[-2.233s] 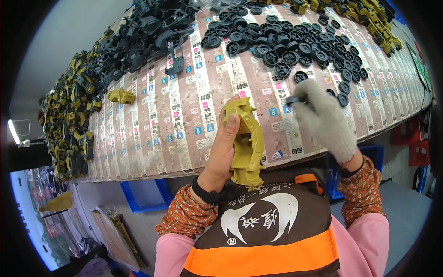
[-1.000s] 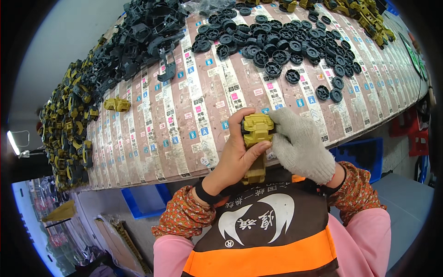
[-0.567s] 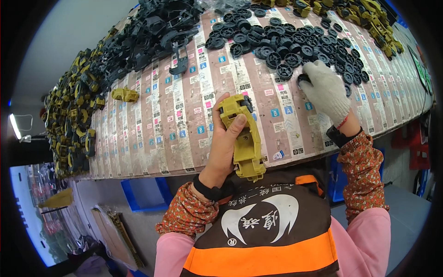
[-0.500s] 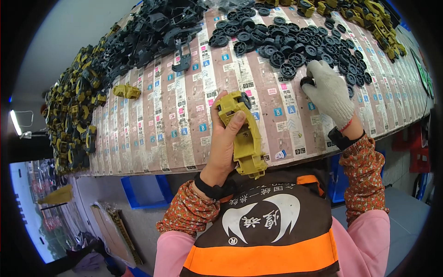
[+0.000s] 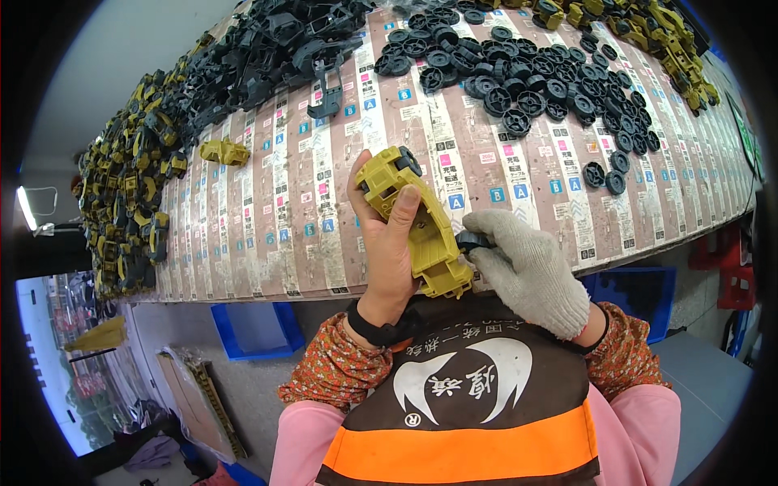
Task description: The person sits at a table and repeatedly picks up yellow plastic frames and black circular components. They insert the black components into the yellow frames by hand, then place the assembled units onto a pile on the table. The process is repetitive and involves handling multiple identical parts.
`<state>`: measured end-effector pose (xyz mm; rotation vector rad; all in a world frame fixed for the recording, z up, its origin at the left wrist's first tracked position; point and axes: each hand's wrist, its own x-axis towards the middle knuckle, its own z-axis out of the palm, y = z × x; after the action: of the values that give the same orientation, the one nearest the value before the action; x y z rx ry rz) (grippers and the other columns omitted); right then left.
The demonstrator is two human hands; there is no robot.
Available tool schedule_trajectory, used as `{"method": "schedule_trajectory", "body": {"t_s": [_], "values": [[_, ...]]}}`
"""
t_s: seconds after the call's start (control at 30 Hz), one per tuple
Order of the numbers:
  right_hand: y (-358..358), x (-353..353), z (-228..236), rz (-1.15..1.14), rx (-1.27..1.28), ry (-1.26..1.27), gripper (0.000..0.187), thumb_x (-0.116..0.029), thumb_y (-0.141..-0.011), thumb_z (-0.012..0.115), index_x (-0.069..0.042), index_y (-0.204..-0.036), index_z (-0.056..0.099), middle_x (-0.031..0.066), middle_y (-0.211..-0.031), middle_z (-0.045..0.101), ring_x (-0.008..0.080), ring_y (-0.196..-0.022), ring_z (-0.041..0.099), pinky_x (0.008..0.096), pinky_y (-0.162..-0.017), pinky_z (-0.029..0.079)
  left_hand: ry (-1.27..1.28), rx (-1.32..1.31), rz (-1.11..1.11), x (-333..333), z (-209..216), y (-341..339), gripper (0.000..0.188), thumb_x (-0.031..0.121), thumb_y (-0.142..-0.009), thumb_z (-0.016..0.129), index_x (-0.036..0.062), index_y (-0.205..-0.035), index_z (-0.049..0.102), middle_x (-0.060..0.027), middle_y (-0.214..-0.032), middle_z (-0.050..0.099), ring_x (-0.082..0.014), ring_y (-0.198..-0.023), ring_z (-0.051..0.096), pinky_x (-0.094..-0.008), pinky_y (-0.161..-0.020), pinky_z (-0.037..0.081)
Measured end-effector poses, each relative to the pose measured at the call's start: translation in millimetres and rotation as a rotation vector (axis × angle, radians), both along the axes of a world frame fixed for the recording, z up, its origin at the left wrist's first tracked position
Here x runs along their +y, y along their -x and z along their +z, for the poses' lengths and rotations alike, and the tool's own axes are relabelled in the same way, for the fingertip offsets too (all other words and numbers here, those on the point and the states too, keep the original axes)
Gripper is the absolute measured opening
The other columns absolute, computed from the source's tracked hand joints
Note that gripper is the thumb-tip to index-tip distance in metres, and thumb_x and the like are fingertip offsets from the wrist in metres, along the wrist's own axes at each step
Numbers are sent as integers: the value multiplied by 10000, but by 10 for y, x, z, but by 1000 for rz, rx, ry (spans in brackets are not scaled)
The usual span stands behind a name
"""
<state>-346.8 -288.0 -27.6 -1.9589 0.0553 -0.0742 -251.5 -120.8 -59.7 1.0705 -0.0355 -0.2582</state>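
My bare left hand [image 5: 386, 235] grips a yellow plastic toy car body [image 5: 431, 236] near the table's front edge, thumb pressed on its top face. One black wheel [image 5: 409, 160] sits at the far end of the body. In a grey knitted glove, my right hand [image 5: 527, 267] pinches a second black toy wheel [image 5: 470, 240] against the near right side of the body. The gloved fingers partly cover that wheel, so I cannot tell whether it is seated.
Loose black wheels [image 5: 531, 104] spread over the back of the covered table [image 5: 308, 259]. Dark plastic parts [image 5: 267, 57] heap at back left, with yellow and black pieces [image 5: 126, 194] at far left. More yellow bodies [image 5: 677, 57] lie at back right. A blue bin [image 5: 258, 330] is below the edge.
My right hand has come from the wheel pile toward me and left, bringing a wheel to the car body. The body has shifted slightly left in my left hand.
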Motion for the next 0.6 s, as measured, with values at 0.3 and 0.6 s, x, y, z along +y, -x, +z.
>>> {"method": "schedule_trajectory", "body": {"t_s": [0.3, 0.6], "values": [[1, 40, 4, -37, 104, -96, 347, -22, -963, 664, 20, -1304, 617, 257, -1012, 721, 437, -914, 738, 458, -787, 577, -32, -48, 10, 15, -3, 7, 747, 138, -1038, 740, 201, -1626, 283, -50, -1313, 579, -156, -1133, 615, -335, -1012, 548], [56, 35, -40, 63, -3, 27, 387, 1, -951, 620, 13, -1338, 604, 275, -1040, 727, 475, -920, 725, 487, -803, 577, -37, -148, 43, -15, -38, 27, 788, 98, -1017, 756, 167, -1635, 272, -57, -1342, 562, -163, -1161, 596, -335, -1050, 509]]}}
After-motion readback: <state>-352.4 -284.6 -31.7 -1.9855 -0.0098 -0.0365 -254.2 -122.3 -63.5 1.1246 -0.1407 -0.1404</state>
